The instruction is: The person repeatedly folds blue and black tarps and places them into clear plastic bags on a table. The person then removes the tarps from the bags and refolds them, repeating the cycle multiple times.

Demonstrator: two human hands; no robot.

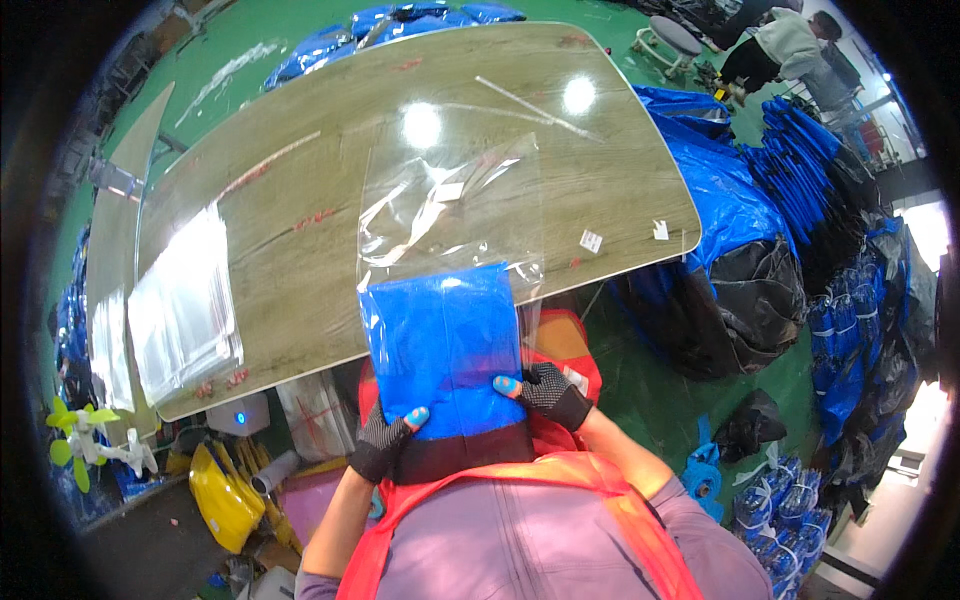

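A folded blue piece with a black lower band point(445, 345) lies across the table's near edge and toward my body. Its far end is inside a clear plastic bag point(450, 225), which lies flat on the table beyond it. My left hand point(388, 440), in a dotted black fingerless glove, grips the lower left side with its thumb on top. On the right side my right hand point(552, 395), gloved alike, does the same, a little farther up. Both thumbs have blue wrapping near the tip. The other fingers are mostly hidden beneath or behind the piece.
A stack of clear bags point(185, 305) lies on the table's left part. Small white labels point(591, 241) lie at the right. Large blue and black bundles point(750, 290) stand right of the table. A small green fan point(80, 430) is at the left. Another person point(790, 45) bends over far right.
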